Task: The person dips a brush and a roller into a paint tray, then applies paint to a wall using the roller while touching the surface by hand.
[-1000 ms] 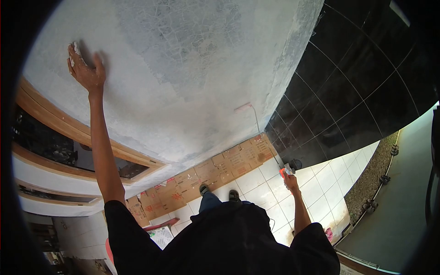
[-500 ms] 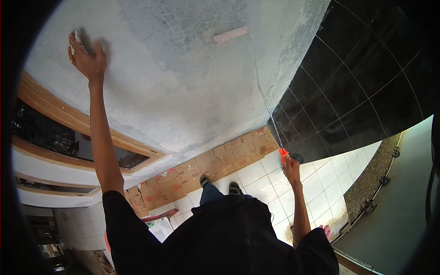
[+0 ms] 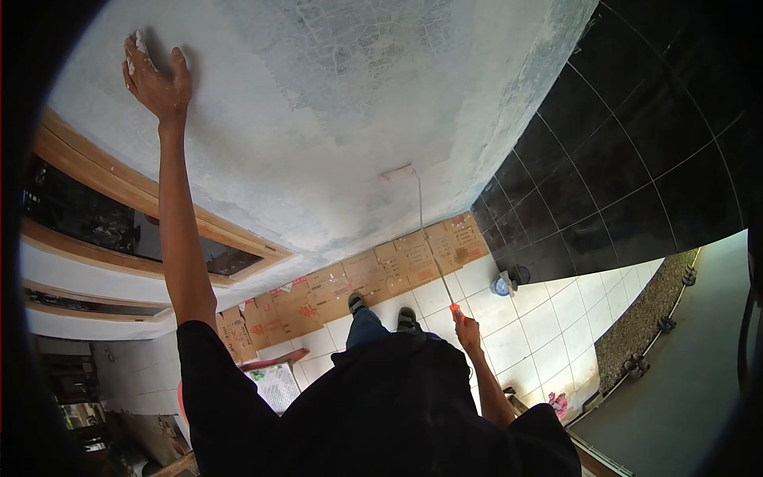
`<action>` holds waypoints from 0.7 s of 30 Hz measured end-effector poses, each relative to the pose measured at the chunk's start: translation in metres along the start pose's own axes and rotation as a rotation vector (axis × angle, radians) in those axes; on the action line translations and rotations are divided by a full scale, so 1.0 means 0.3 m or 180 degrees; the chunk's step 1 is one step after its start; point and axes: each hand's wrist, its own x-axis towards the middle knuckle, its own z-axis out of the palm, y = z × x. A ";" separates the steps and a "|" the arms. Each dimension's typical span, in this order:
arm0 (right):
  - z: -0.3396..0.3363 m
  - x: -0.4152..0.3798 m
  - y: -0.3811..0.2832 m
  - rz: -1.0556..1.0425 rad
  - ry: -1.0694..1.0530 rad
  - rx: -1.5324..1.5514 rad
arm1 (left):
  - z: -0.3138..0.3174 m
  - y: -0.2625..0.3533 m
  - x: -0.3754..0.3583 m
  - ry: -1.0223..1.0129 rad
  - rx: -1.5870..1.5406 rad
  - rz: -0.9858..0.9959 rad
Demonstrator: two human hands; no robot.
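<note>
My right hand (image 3: 468,332) is closed round the orange handle of a paint roller (image 3: 397,172). Its long thin metal rod runs up from the grip, and the pale roller head is against the lower part of the grey-white wall (image 3: 318,135). High on the left, my left hand (image 3: 161,86) rests on or very near that same wall with its fingers apart. White smears that look like paint or putty coat its fingers. Fine cracks and patchy pale coating show on the upper wall.
Flattened cardboard (image 3: 350,282) lies along the wall's foot, over white floor tiles (image 3: 509,338). Black tiles (image 3: 612,159) cover the adjoining wall on the right. A blue-and-white container (image 3: 500,285) stands near the corner. Wood-framed windows (image 3: 159,187) are at left, a red-edged chair (image 3: 276,360) below.
The roller head has travelled down the wall, and my right hand has come lower and leftward with the handle. My left hand stays high on the wall. The blue-and-white container is now uncovered.
</note>
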 end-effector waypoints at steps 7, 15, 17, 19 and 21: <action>0.009 -0.019 -0.019 -0.0177 -0.0126 -0.0048 | 0.008 -0.022 -0.006 -0.0027 0.0058 0.0054; -0.137 -0.114 -0.444 -0.0904 0.0108 0.0409 | 0.004 -0.020 -0.010 -0.0100 0.0179 0.0072; -0.143 -0.128 -0.576 -0.1052 0.0053 0.0744 | 0.003 -0.016 -0.009 -0.0061 0.0088 0.0028; -0.110 -0.123 -0.656 -0.1146 -0.0034 0.1007 | 0.005 -0.019 -0.011 -0.0057 0.0085 0.0021; -0.062 -0.106 -0.681 -0.1282 -0.0079 0.1067 | 0.005 -0.022 -0.014 -0.0060 0.0086 0.0021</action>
